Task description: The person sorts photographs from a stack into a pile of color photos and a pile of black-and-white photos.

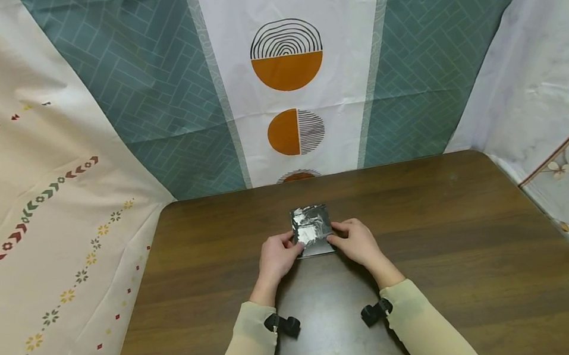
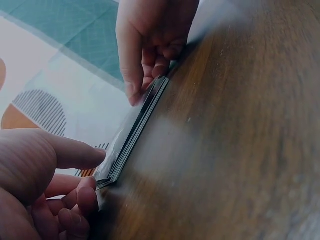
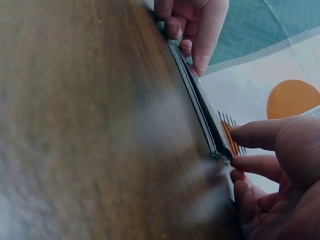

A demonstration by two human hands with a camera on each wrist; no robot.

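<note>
The thumb and fingers of the left hand [image 1: 276, 256] pinch one side of the shiny stack [image 1: 312, 226], and those of the right hand [image 1: 357, 243] pinch the other — probably to hold it straight and stop it sliding. The stack lies on the table [image 1: 207, 289], between the hands. A cloth [image 1: 157, 68] hangs behind.

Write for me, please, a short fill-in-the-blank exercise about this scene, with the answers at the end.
1. The shiny stack is ____ the left hand and the right hand.
2. The table has the colour ____.
3. The device worn at the left wrist is coloured ____.

Missing words: between; brown; black.
</note>
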